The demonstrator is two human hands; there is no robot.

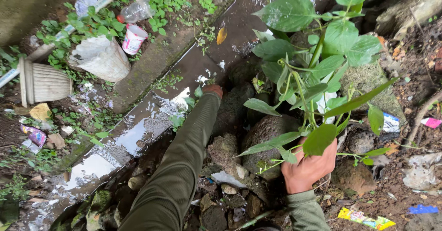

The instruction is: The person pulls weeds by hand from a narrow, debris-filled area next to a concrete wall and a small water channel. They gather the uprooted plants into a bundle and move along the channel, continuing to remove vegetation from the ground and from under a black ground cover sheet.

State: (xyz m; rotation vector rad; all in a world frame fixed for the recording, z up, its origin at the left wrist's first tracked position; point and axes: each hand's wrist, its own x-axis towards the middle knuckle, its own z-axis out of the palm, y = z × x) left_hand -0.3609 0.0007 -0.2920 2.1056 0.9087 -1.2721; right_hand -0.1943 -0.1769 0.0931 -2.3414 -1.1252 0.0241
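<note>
Gripping a bunch of green leafy stems (317, 81), the right hand (307, 166) is clenched round their lower ends, low in the frame, w/ the broad leaves fanning up & out above the fist. The stems stand among mossy rocks (264, 136) on a muddy bank. The left hand (212, 90) is stretched far fwd at the end of an olive-green sleeve (179, 166), down by small weeds (191, 99) at the edge of a wet concrete drain channel (152, 120); only its back shows, so can't tell if it's closed on anything.

Across the channel, on its far side: an overturned ribbed plant pot (43, 81), a white sack (101, 58), a white cup w/ red print (133, 38) & a clear plastic bottle (136, 11), all lying in low green ground cover. A yellow leaf (221, 35) sits on the wet concrete further up. Litter is scattered on the soil at right: a yellow wrapper (366, 219), a blue scrap (422, 209), a pink scrap (432, 122).
</note>
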